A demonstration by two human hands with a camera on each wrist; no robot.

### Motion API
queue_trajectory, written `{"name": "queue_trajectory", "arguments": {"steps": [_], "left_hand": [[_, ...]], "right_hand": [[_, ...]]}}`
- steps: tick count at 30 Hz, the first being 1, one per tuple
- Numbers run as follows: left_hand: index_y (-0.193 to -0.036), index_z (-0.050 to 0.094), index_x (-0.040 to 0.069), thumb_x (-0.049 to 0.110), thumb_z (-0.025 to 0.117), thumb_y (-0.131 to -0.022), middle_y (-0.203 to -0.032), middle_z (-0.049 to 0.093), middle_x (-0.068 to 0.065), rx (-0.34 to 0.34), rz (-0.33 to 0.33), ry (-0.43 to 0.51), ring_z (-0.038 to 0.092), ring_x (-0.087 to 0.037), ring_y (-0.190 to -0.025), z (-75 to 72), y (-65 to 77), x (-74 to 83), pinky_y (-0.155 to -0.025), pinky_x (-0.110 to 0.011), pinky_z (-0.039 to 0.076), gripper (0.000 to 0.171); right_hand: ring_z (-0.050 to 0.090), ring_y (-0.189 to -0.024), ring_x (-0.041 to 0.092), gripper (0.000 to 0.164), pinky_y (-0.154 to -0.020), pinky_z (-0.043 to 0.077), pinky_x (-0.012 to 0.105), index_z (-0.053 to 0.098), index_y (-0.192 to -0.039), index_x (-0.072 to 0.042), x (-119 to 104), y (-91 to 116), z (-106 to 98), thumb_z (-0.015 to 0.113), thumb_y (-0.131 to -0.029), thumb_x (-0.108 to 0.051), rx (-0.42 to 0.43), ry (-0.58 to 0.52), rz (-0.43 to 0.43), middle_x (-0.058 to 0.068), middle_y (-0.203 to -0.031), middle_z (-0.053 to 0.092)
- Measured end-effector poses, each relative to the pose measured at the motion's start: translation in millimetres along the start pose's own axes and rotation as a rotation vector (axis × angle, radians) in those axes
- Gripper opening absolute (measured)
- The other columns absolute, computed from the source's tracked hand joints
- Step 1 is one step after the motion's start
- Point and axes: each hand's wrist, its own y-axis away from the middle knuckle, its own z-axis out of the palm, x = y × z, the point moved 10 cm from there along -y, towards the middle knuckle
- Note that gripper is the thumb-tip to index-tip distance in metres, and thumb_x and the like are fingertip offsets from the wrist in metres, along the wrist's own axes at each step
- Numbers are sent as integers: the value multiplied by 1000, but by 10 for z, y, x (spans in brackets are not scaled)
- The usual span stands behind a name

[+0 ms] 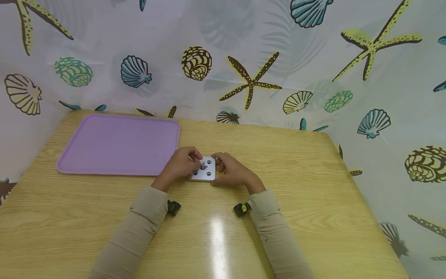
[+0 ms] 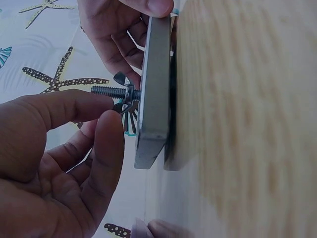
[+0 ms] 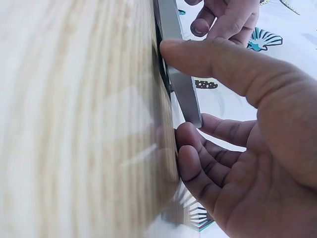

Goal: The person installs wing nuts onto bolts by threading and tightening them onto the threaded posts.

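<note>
A square metal plate (image 1: 211, 169) with holes near its corners lies low over the table. From its middle a threaded bolt (image 2: 104, 91) sticks up, carrying a wing nut (image 2: 130, 94). My left hand (image 1: 180, 163) pinches one wing of that nut between thumb and forefinger; its other fingers curl loosely below. On the plate's right side, my right hand (image 1: 234, 170) holds the edge, thumb at the near corner and forefinger at the far one. In the right wrist view the plate's edge (image 3: 185, 96) shows tilted slightly, with a narrow dark gap to the table.
A purple tray (image 1: 118, 145) stands at the back left of the wooden table (image 1: 313, 186), its near right corner behind my left wrist. A curtain (image 1: 167, 35) printed with shells and starfish hangs behind the table and along its sides.
</note>
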Motion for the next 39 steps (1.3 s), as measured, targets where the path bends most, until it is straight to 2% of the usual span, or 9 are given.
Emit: {"name": "queue_trajectory", "arguments": {"steps": [9,13,20,23,34,39], "left_hand": [[-105,65,4,10,64,-90,-101,64,-12,-8,-7,1,56,-12,-59,21,9,-1,-50,-25,51,16],[-105,66,4,9,64,-91,-104,67,-13,-34,20,-14,57,-12,-62,54,2,23,-51,-25,50,15],[-105,66,3,-1,68,-81,-105,66,-13,-63,42,-10,59,-16,-70,86,2,28,-52,-25,50,25],[-106,65,3,-1,71,-81,-106,66,-14,-70,43,-11,59,-16,-71,93,7,32,-53,-25,51,26],[-105,65,3,4,66,-86,-106,66,-14,-33,38,-33,59,-15,-69,62,40,49,-51,-25,51,20],[-104,66,4,5,66,-85,-98,62,-11,4,47,-54,56,-13,-64,17,39,59,-49,-24,49,19]], "right_hand": [[52,-105,20,82,-90,46,31,42,-145,-6,-5,15,-2,86,-77,-19,3,-3,5,9,-124,51],[52,-105,20,82,-90,46,31,42,-145,-5,-9,18,0,86,-77,-18,1,-3,2,9,-124,51],[52,-105,20,83,-92,47,31,41,-146,-5,-9,21,4,86,-77,-18,-2,1,-5,9,-124,50],[52,-105,20,84,-91,47,31,41,-146,-5,-8,22,3,86,-77,-19,1,5,-9,9,-124,51],[52,-105,20,83,-92,47,31,41,-146,-4,-2,29,8,86,-77,-18,0,6,-8,9,-124,51],[53,-105,20,83,-91,47,31,41,-146,-3,-14,25,3,85,-77,-18,0,10,-17,11,-124,51]]}}
